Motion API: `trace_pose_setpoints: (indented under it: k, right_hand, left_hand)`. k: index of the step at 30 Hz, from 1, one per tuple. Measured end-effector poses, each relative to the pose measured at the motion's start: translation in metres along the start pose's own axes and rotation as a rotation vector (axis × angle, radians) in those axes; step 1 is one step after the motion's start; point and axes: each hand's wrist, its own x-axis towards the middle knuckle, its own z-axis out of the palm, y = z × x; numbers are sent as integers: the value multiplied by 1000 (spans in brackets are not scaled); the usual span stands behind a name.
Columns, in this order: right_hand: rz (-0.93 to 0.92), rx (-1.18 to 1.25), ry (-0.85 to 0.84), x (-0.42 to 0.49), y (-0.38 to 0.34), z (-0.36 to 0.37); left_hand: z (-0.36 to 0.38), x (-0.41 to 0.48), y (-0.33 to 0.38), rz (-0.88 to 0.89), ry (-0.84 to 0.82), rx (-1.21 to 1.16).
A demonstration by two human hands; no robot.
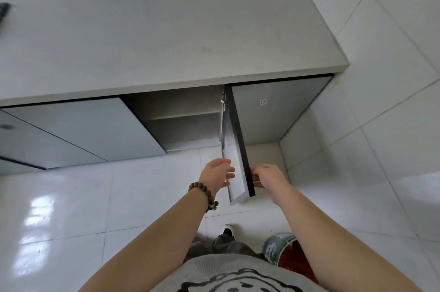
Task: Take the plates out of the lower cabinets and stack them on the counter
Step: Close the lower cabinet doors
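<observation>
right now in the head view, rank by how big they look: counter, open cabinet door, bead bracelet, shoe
1. counter
2. open cabinet door, seen nearly edge-on
3. and 4. bead bracelet and shoe look alike; the shoe is partly hidden.

The cabinet opening (181, 120) at frame centre gapes wide for my reach, split only by one shelf (183, 114). The open door (234, 149) juts toward me along its right side, barring that flank. The counter (154, 37) across the upper frame lies bare.
</observation>
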Motion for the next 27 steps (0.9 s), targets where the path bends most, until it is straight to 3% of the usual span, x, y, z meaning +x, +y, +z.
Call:
trace_pose_setpoints:
  k: [6,16,22,27]
  right_hand:
    - [77,143,-107,-5,1,27]
    - [97,153,-276,-3,-13,119]
    - [133,252,-333,3,-28,178]
    - [145,290,-353,11,-50,223]
  left_hand:
    - [-33,-8,-21,-78,56,-131]
    - [-99,-18,-44,-213,222,-228]
    - [-141,-5,-43,-244,234,-604]
    - [-188,13,-20,-224,143,-856]
